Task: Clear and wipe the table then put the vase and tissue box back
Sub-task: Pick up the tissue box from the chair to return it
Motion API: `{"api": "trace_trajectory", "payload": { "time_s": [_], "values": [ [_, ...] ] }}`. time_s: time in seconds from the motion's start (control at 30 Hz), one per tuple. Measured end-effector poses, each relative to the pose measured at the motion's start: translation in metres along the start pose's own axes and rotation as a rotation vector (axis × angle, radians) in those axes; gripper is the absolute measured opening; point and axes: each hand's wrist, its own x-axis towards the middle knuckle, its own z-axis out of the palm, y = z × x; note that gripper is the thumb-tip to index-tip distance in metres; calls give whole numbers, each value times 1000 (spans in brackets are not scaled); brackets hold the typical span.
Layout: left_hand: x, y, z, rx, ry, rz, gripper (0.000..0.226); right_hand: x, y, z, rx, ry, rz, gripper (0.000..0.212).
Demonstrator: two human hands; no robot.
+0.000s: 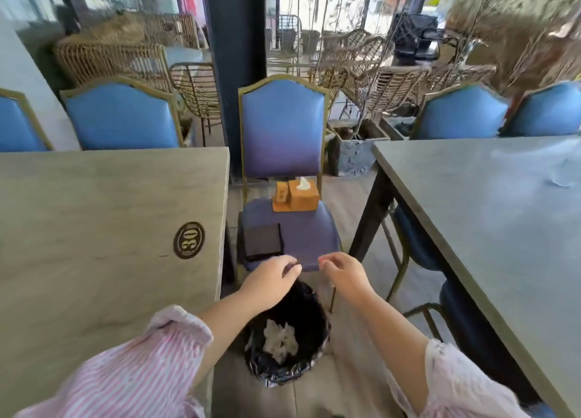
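An orange wooden tissue box (303, 198) with a white tissue sticking out sits on a small wooden tray at the back of a blue chair seat (309, 232). A dark folded cloth (263, 242) lies on the seat's front left. My left hand (271, 281) and my right hand (344, 273) hover side by side above a black-lined waste bin (287, 332) that holds crumpled white tissue. Both hands have loosely curled fingers and hold nothing that I can see. No vase is in view.
A pale wooden table (103, 229) with a round "30" badge stands on my left. On my right is a grey table (490, 216) with a wet patch. Blue chairs line the far side, with rattan chairs and a dark pillar (234, 56) beyond.
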Motion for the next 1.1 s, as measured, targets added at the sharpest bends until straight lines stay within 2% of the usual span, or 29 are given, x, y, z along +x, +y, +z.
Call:
{"api": "trace_trajectory", "payload": {
  "time_s": [0.17, 0.33, 0.53, 0.67, 0.77, 0.93, 1.0, 1.1],
  "values": [
    [81, 1, 3, -54, 57, -140, 42, 107, 13, -10, 53, -101, 26, 15],
    [171, -1, 17, -222, 95, -345, 42, 221, 22, -12, 97, -182, 93, 15],
    [282, -34, 37, -308, 116, -493, 47, 339, 36, 12, 219, -168, 279, 23],
    [361, -77, 56, -375, 170, -562, 45, 424, 59, 43, 314, -84, 347, 33],
    [410, -113, 78, -423, 231, -599, 43, 481, 81, 67, 364, -58, 378, 48],
    [474, -161, 100, -467, 276, -580, 46, 546, 115, 95, 383, -21, 360, 71],
    [497, -174, 99, -508, 310, -569, 50, 561, 127, 102, 358, -37, 370, 74],
    [524, -191, 101, -574, 295, -626, 55, 573, 140, 108, 327, -71, 337, 67]
  ]
}}
